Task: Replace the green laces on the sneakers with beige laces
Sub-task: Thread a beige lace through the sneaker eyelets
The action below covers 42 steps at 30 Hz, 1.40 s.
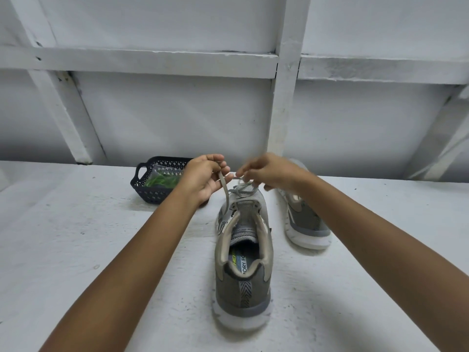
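Grip, left hand [203, 177]: fingers curled round one strand of the beige lace [224, 186], thumb on top. The strand runs taut from the fist down to the upper eyelets on the shoe's left side.
Grip, right hand [269, 171]: fingertips pinch the other part of the same lace just above the tongue. This hand is motion-blurred, so the exact finger hold is unclear.
Wall [177, 110]: white painted panels crossed by white beams, behind the work surface.
Table [76, 237]: white, scuffed top, carrying both shoes and the container.
Near sneaker [242, 283]: grey and beige with a white sole, upright, heel toward the camera and toe away. It sits between the two forearms, and the beige lace is threaded across its top eyelets.
Far sneaker [304, 222]: same colours, on the table to the right of the near one and partly hidden by the right wrist. Its lacing is hidden.
Basket [152, 191]: dark perforated plastic with a loop handle, on the table to the left of the shoes, partly behind the left hand.
Green laces [162, 180]: bunched inside the basket, apart from both shoes.
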Each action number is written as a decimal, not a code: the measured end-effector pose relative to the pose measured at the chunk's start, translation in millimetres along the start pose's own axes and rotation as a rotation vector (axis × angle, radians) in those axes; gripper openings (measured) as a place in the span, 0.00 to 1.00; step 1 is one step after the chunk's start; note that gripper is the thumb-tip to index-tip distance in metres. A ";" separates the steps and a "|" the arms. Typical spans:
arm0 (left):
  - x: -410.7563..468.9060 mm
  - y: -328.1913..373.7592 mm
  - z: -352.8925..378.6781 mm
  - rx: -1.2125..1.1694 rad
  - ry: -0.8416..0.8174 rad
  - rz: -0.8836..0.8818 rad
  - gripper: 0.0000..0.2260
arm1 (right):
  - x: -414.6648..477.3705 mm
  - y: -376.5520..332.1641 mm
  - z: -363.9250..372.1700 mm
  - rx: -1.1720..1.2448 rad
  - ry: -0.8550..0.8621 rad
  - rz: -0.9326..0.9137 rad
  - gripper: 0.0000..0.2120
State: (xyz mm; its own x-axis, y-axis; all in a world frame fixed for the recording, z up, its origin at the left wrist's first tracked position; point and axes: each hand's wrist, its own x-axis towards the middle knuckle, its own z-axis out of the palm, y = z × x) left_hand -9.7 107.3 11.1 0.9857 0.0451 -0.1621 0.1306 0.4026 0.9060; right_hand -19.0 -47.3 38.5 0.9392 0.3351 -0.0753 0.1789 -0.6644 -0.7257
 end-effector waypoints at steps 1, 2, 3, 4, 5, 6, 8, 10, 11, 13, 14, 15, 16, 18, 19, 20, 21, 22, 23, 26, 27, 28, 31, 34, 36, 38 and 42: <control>0.8 0.5 3.0 -0.013 0.005 0.006 0.15 | -2.0 -1.0 4.8 -0.040 -0.063 -0.011 0.09; 1.2 0.7 5.7 -0.015 0.010 0.017 0.15 | -3.1 -1.4 9.3 -0.054 -0.091 -0.028 0.12; 1.5 1.2 8.2 -0.011 0.016 0.031 0.15 | -2.6 -1.3 12.8 -0.044 -0.086 -0.037 0.13; 1.5 1.7 10.2 -0.007 0.020 0.047 0.15 | -2.0 -1.3 15.4 -0.021 -0.063 -0.039 0.13; 1.8 2.1 11.7 -0.008 0.021 0.063 0.15 | -1.3 -1.6 17.0 0.006 -0.039 -0.033 0.13; 2.0 2.3 12.1 -0.013 0.022 0.079 0.14 | -0.6 -1.5 18.2 0.035 -0.016 -0.021 0.11; 2.3 1.9 9.8 -0.014 0.018 0.110 0.13 | 0.3 -1.3 20.2 0.087 0.016 -0.006 0.06; 1.9 -1.7 5.2 0.032 0.004 0.140 0.10 | 1.7 0.7 20.1 0.130 0.061 0.003 0.04; 1.1 -4.6 2.5 0.078 0.001 0.151 0.08 | 2.9 1.3 19.4 0.150 0.092 0.010 0.04; -2.7 -13.0 -3.1 0.195 0.011 0.145 0.06 | 6.0 2.0 17.5 0.210 0.151 0.027 0.04; -5.5 -18.0 -5.5 0.264 0.014 0.136 0.05 | 7.7 2.7 16.3 0.242 0.174 0.034 0.04; -8.0 -23.4 -7.8 0.337 0.006 0.130 0.04 | 8.7 2.8 15.2 0.271 0.192 0.035 0.04; -10.9 -28.8 -9.7 0.413 -0.014 0.131 0.03 | 9.1 3.0 14.0 0.295 0.205 0.032 0.05; -15.0 -38.5 -14.3 0.560 -0.073 0.172 0.06 | 8.9 2.3 12.7 0.328 0.217 0.021 0.06; -16.7 -42.0 -15.9 0.614 -0.098 0.200 0.06 | 8.4 1.5 12.5 0.341 0.216 0.017 0.06; -17.8 -44.4 -17.2 0.652 -0.113 0.225 0.05 | 8.4 0.8 12.5 0.359 0.211 0.016 0.06; -18.4 -46.2 -18.2 0.680 -0.119 0.245 0.04 | 8.9 0.5 13.1 0.379 0.204 0.018 0.06; -18.0 -47.4 -18.8 0.703 -0.112 0.263 0.05 | 9.9 0.6 13.8 0.398 0.199 0.020 0.07; -17.3 -48.3 -19.6 0.720 -0.100 0.277 0.06 | 11.4 0.8 14.9 0.414 0.197 0.023 0.07; -14.4 -49.1 -24.2 0.735 -0.046 0.299 0.07 | 14.3 4.0 17.9 0.429 0.212 0.043 0.05; -13.5 -49.7 -26.2 0.731 -0.021 0.302 0.08 | 14.0 6.8 18.8 0.412 0.220 0.052 0.06; -12.3 -51.1 -28.6 0.717 0.006 0.303 0.08 | 12.7 11.1 19.5 0.375 0.229 0.058 0.08; -8.1 -57.9 -36.7 0.606 0.083 0.262 0.08 | 7.2 32.0 28.0 0.271 0.282 0.074 0.10; -6.6 -65.9 -40.1 0.544 0.073 0.212 0.05 | 1.2 54.6 45.9 0.214 0.416 0.097 0.08; -5.7 -70.8 -40.2 0.534 0.074 0.234 0.09 | -4.4 63.4 56.5 0.209 0.489 0.091 0.07; -3.5 -74.2 -38.7 0.552 0.096 0.263 0.10 | -9.3 67.7 61.9 0.304 0.544 0.091 0.06; 1.9 -78.8 -35.6 0.647 0.150 0.317 0.10 | -10.4 68.9 65.2 0.464 0.594 0.111 0.05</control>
State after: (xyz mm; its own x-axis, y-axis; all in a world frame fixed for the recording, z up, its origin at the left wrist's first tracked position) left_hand -21.9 108.3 -74.5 0.9674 0.2132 0.1366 -0.0763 -0.2689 0.9601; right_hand -35.5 -53.0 -55.3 0.9680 -0.2200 0.1207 0.0558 -0.2802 -0.9583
